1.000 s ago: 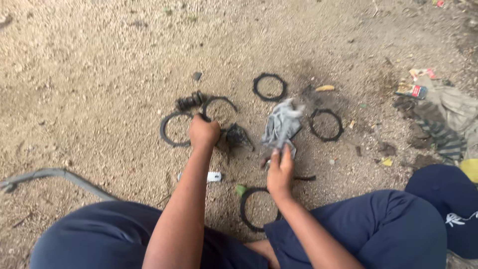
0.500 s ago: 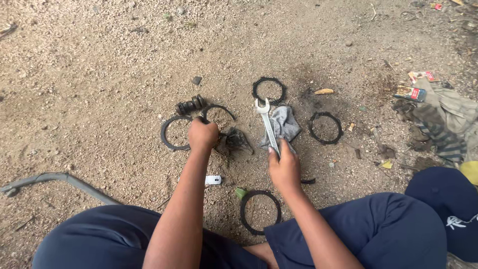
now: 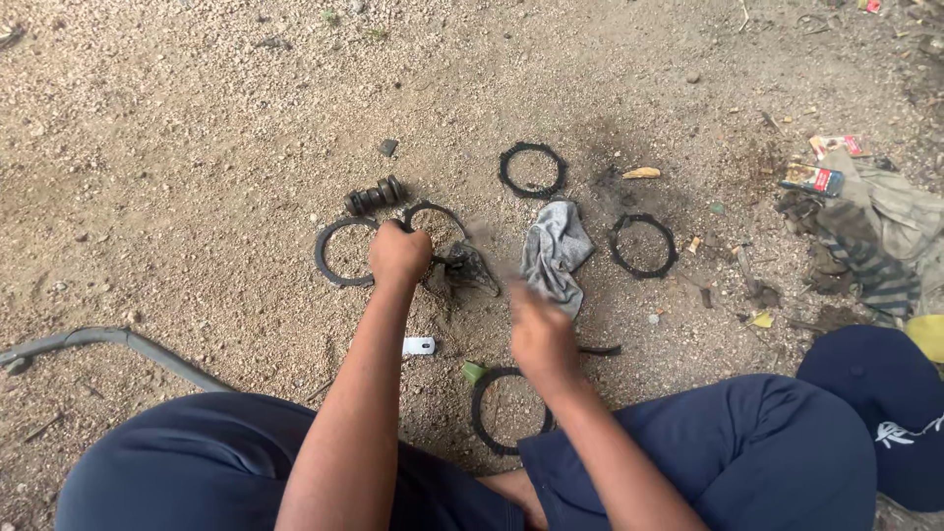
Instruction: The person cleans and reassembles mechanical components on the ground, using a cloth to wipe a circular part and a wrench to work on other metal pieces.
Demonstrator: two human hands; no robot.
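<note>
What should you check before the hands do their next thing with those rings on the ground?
1. Left hand has a firm hold: ok, it is closed in a fist on a dark part beside the open ring.
2. Right hand is steady: not ok, it is blurred in motion.
3. What the right hand holds: cannot tell, the blur hides it.
4. Grey rag within reach: ok, it lies just above the right hand.
5. Rings easy to find: ok, the toothed ring, the ring right of the rag and the ring by the knee lie apart on the dirt.
6. Ribbed cylinder part in place: ok, it lies above the left hand.
</note>
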